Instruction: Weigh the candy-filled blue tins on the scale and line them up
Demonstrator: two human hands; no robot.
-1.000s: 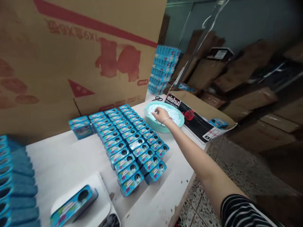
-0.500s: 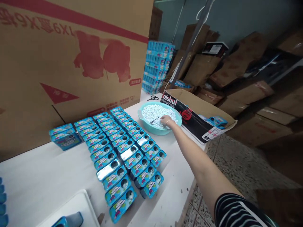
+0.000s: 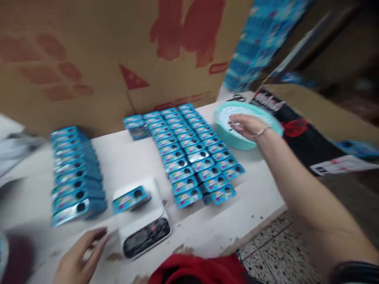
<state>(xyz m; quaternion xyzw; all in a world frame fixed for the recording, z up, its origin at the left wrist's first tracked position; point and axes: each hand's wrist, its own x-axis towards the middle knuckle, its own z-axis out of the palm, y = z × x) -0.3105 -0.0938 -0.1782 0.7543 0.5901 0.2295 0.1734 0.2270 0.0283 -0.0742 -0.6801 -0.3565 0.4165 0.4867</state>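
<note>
My right hand [image 3: 245, 125] is over the turquoise basin [image 3: 229, 138] of small white candies [image 3: 233, 111], its fingers curled together. Motion blur hides what is between them. At the lower left, my left hand [image 3: 81, 256] hovers beside a white digital scale [image 3: 145, 220], fingers stretched and slightly apart, holding nothing. On the scale's plate stands one blue box [image 3: 129, 199] with a dark round opening in its top. Several rows of like blue boxes [image 3: 189, 148] stand in the middle of the table, white candies showing in the nearest openings.
More blue boxes [image 3: 75, 173] form a row on the left. A big cardboard carton [image 3: 103, 94] walls off the back. Scissors [image 3: 238, 98] lie behind the basin, near a tall stack of blue packs [image 3: 254, 43]. At right is an open black-printed carton [image 3: 308, 142].
The view has swung left and down, bringing my left hand, the whole scale and the left row of boxes into sight. My right hand has lifted out of the candies.
</note>
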